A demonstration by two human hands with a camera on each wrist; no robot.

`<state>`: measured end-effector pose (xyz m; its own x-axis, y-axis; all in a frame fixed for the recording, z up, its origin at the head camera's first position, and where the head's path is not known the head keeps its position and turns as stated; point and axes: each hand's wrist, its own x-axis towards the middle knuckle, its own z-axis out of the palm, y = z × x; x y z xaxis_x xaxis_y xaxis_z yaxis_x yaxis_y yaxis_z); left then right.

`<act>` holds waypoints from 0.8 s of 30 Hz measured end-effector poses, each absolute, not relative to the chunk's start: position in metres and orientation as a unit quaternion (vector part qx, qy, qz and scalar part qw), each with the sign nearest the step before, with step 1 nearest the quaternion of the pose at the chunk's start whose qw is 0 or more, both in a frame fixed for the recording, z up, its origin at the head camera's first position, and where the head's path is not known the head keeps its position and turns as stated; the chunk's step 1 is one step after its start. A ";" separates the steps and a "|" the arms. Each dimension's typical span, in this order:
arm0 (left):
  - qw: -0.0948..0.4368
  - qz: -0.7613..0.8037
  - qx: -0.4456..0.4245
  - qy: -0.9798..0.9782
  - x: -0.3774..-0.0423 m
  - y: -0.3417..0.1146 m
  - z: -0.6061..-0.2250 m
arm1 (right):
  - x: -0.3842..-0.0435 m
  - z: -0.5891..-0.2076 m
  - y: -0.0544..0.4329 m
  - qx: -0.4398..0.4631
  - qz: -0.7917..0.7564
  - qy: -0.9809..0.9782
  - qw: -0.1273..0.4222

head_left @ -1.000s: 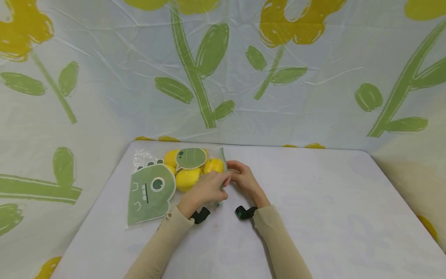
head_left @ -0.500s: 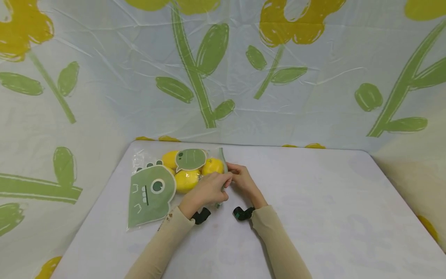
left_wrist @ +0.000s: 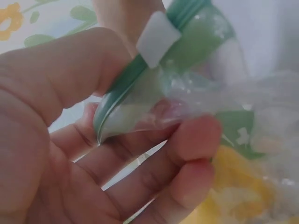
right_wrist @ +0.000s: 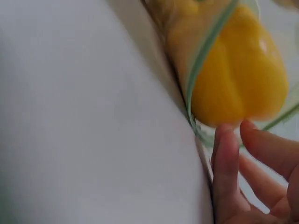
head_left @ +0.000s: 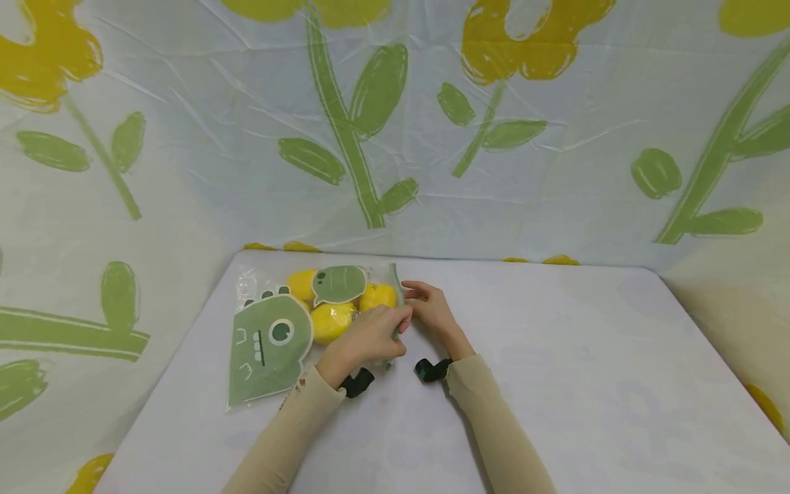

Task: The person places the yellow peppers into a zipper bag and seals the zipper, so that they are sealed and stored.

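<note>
A clear zip bag [head_left: 268, 346] with a green dinosaur print lies at the left of the table. Several yellow pieces of produce are inside; the right wrist view shows one as a bell pepper [right_wrist: 240, 74]. My left hand [head_left: 368, 335] holds the bag's edge, its thumb over the green zip strip and its fingers beneath the plastic. A white slider [left_wrist: 158, 39] sits on that strip near the thumb. My right hand [head_left: 434, 312] is at the bag's right-hand edge, fingertips close to the parted green rim and the pepper. Whether they touch the pepper is unclear.
The white table [head_left: 586, 384] stretches out to the right and towards the front. A flower-printed cloth [head_left: 432, 199] hangs behind it and along the sides. Dark wrist cameras [head_left: 432, 370] sit below both hands.
My right hand has shifted slightly at the bag's edge, its upper finger now lifted apart from the others. My left hand stays on the bag. The yellow pieces shifted slightly inside.
</note>
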<state>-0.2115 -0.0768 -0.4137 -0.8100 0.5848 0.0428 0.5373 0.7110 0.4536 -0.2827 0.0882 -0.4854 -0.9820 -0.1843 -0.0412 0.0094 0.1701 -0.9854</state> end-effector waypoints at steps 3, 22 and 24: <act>0.056 0.220 0.293 0.929 -0.209 -0.076 -0.412 | -0.294 -0.480 0.092 -0.056 -0.666 0.736 0.106; 0.060 0.210 0.283 0.934 -0.202 -0.067 -0.412 | -0.336 -0.477 0.094 -0.045 -0.653 0.740 0.154; 0.054 0.208 0.281 0.935 -0.201 -0.065 -0.412 | -0.336 -0.476 0.095 -0.049 -0.651 0.743 0.150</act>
<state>-0.2010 -0.0655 -0.4125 -0.8360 0.5485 0.0171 0.5039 0.7550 0.4197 -0.3357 0.0953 -0.4758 -0.9504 -0.2676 -0.1586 0.1219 0.1487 -0.9813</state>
